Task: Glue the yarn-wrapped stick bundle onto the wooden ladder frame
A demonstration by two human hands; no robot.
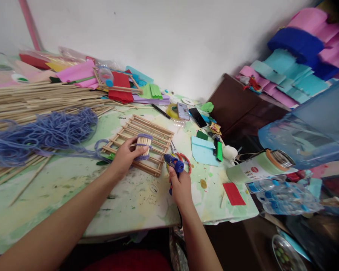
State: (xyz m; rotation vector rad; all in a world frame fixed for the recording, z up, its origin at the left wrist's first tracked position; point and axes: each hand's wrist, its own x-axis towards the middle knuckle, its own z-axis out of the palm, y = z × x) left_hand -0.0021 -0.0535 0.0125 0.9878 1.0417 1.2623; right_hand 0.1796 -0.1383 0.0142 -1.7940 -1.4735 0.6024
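My left hand (127, 155) is closed on a small barrel-shaped piece made of short wooden sticks (144, 145), with purple yarn wound round its top, middle and bottom. Beneath that piece lies a flat wooden stick lattice (158, 132) on the table. A blue glue gun (173, 164) is gripped in my right hand (181, 186), its nozzle pointing up and left toward the lattice's right edge. Right behind the gun, red-handled scissors (185, 160) rest on the table, partly hidden. Loose yarn trails left from near my left hand to a big tangle of purple yarn (59, 130).
Long wooden sticks (39, 96) cover the table's left side. Behind the lattice are two phones (197, 117) and a tape roll (172, 111). To the right lie light blue paper (205, 150), a green lighter (219, 151), red paper (234, 194) and a large green flask (255, 165).
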